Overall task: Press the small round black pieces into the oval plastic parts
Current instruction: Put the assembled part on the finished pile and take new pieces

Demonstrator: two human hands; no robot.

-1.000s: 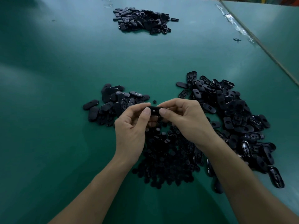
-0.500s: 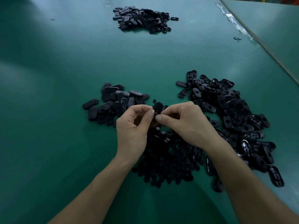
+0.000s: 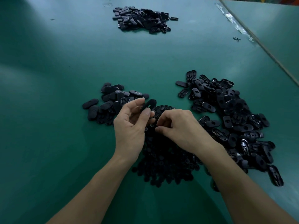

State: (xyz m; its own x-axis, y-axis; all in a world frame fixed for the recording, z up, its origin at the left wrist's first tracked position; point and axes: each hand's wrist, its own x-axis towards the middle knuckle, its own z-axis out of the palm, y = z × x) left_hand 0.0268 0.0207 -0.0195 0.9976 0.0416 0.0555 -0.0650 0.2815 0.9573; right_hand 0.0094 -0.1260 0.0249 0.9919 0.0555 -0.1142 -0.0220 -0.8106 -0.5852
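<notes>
My left hand (image 3: 129,126) pinches a black oval plastic part (image 3: 148,105) between thumb and fingers, lifted just above the table. My right hand (image 3: 179,128) has its fingers curled down over the heap of small round black pieces (image 3: 163,159) in front of me; whether it holds a piece is hidden. A pile of oval parts with holes (image 3: 226,120) lies to the right. A smaller pile of oval parts (image 3: 110,104) lies to the left, just beyond my left hand.
A third pile of black parts (image 3: 142,19) sits far back on the green table (image 3: 48,110). A seam with clear tape (image 3: 234,23) runs along the right, with a small black bit (image 3: 236,39) beside it.
The hands have come apart. The left hand keeps the oval part and shifts it left. The right hand has dropped down onto the heap of round pieces.
</notes>
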